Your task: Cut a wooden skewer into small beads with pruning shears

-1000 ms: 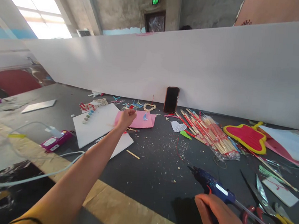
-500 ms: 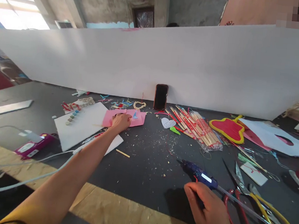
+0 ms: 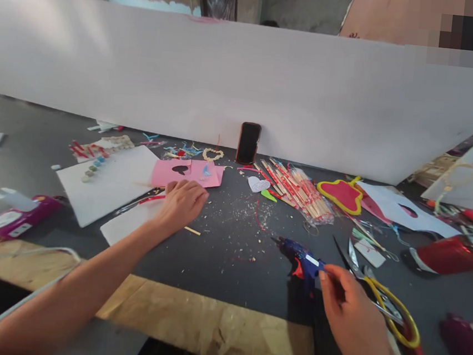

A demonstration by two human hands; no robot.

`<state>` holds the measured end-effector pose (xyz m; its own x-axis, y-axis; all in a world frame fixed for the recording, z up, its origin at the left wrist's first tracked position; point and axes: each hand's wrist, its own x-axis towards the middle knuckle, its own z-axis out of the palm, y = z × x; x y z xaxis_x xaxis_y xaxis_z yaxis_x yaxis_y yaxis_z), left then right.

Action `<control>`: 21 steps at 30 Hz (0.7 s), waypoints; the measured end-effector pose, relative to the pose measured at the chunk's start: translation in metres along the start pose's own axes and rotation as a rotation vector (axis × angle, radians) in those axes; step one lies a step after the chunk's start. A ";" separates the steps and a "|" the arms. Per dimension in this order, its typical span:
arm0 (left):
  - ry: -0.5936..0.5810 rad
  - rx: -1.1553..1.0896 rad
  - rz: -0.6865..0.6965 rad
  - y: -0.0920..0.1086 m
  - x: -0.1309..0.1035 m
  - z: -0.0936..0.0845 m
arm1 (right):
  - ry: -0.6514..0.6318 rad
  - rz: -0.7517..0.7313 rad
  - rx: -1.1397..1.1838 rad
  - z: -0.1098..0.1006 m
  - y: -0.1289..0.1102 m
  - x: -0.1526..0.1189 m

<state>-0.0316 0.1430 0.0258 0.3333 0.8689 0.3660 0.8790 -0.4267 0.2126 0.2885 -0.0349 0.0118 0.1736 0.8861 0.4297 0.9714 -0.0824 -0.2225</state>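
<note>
My left hand (image 3: 183,205) is palm down at the near edge of a pink paper piece (image 3: 164,171) with a dark cut-out shape. Its fingers are loosely bent and apart, and nothing shows in them. With thumb and fingers pinched, my right hand (image 3: 351,311) grips the back end of a blue hot glue gun (image 3: 300,255). The gun's nozzle points left and its red trigger faces me. Yellow-handled scissors (image 3: 395,310) lie just right of that hand. A white heart-shaped paper piece (image 3: 258,185) lies beyond the nozzle.
Wooden sticks in a plastic bag (image 3: 302,192) lie before an upright phone (image 3: 248,143). At right are a red can (image 3: 450,254) and a yellow-edged red shape (image 3: 339,196). A white board (image 3: 76,190) and a purple device (image 3: 23,215) are at left. Crumbs are scattered over the dark tabletop (image 3: 218,276).
My left hand has slid off the pink paper towards me, uncovering its dark cut-out. My right hand has closed on the back of the glue gun, which has turned. The view has shifted right and down.
</note>
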 end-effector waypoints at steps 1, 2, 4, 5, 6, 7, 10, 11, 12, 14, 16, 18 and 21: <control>0.013 0.006 0.024 -0.001 -0.010 -0.001 | -0.057 -0.009 -0.045 -0.002 -0.001 -0.004; 0.019 -0.001 0.060 -0.002 -0.020 -0.002 | -0.112 -0.020 -0.080 -0.003 -0.003 -0.007; 0.022 -0.012 0.109 -0.005 -0.038 -0.002 | -0.189 -0.043 -0.140 -0.002 -0.009 -0.011; 0.023 -0.006 0.121 -0.006 -0.047 -0.002 | -0.218 -0.045 -0.169 0.000 -0.013 -0.012; 0.025 -0.001 0.128 -0.007 -0.055 -0.002 | -0.245 -0.031 -0.201 0.003 -0.017 -0.011; 0.021 0.001 0.133 -0.007 -0.063 -0.002 | -0.277 -0.004 -0.232 0.005 -0.021 -0.009; 0.022 0.000 0.169 -0.007 -0.083 -0.005 | -0.406 0.128 -0.267 0.011 -0.029 -0.002; 0.024 0.003 0.170 -0.007 -0.089 -0.006 | -0.434 0.160 -0.253 0.011 -0.030 -0.001; 0.034 0.000 0.173 -0.007 -0.095 -0.007 | -0.447 0.172 -0.231 0.011 -0.030 0.000; 0.056 -0.009 0.171 -0.009 -0.107 -0.008 | -0.429 0.168 -0.198 0.007 -0.029 0.001; 0.064 -0.019 0.159 -0.012 -0.117 -0.007 | -0.367 0.165 -0.199 -0.002 -0.028 0.006; 0.063 -0.033 0.150 -0.015 -0.128 -0.004 | -0.285 0.184 -0.232 -0.013 -0.027 0.016; 0.103 -0.057 0.154 -0.018 -0.141 0.006 | -0.240 0.211 -0.290 -0.025 -0.025 0.043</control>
<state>-0.0927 0.0293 -0.0352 0.4231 0.7633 0.4881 0.7986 -0.5687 0.1972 0.2760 -0.0058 0.0577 0.3644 0.9142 0.1774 0.9298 -0.3679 -0.0139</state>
